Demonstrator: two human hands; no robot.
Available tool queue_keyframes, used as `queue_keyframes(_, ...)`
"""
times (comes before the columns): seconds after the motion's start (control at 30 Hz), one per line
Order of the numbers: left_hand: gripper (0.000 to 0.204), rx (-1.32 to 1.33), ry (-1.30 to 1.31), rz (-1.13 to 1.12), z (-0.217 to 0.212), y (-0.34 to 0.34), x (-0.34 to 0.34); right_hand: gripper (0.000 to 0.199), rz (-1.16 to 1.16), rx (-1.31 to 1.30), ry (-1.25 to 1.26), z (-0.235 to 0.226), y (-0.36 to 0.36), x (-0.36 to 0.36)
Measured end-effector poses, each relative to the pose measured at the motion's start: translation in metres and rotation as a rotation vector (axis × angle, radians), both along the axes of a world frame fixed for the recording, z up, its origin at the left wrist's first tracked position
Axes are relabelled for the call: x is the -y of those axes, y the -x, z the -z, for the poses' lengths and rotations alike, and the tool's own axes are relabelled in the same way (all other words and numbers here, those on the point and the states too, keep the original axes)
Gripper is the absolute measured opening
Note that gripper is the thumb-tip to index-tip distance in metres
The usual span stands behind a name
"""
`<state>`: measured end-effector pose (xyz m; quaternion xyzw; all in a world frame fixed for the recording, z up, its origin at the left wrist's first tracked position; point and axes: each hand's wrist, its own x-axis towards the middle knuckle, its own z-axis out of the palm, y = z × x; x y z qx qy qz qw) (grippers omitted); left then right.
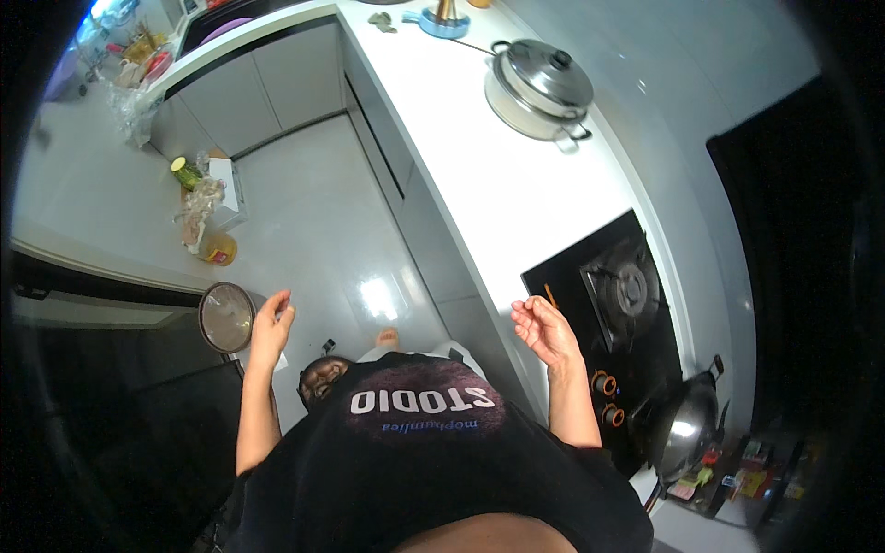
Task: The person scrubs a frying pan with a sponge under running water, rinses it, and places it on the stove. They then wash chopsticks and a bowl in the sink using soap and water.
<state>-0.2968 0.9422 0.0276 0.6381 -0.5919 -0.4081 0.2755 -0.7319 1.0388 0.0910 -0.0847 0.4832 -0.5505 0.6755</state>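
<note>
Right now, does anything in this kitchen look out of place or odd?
Yes: a small heap of a box, bags and bottles sits on the floor by the cabinets. Both hands, left hand and right hand, are raised, holding nothing.

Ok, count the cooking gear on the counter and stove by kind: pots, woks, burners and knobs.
Lidded steel pot: 1
Wok: 1
Burner in plain view: 1
Orange knobs: 2
Total: 5
Both hands, left and right, are open and hold nothing.

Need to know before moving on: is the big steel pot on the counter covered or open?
Covered: the steel pot has its domed lid seated on top.
</note>
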Motion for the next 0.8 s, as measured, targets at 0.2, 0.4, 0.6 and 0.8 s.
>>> queue_keyframes(0.2, 0.034, -0.022, -0.116, -0.158, 0.022, -0.032, 0.016, 0.014, -0.199, 0.003, -0.032, 0.01, -0.028, 0.12)
queue_keyframes(0.4, 0.032, -0.043, -0.162, -0.252, 0.015, -0.042, 0.091, 0.014, -0.246, 0.058, -0.053, 0.037, -0.036, 0.225)
queue_keyframes(0.6, 0.032, -0.128, -0.306, -0.223, -0.007, -0.036, 0.199, 0.015, -0.211, 0.029, -0.064, 0.04, -0.037, 0.34)
queue_keyframes(0.8, 0.033, -0.241, -0.369, -0.249, 0.001, -0.051, 0.28, 0.015, -0.273, -0.031, -0.086, 0.04, -0.061, 0.45)
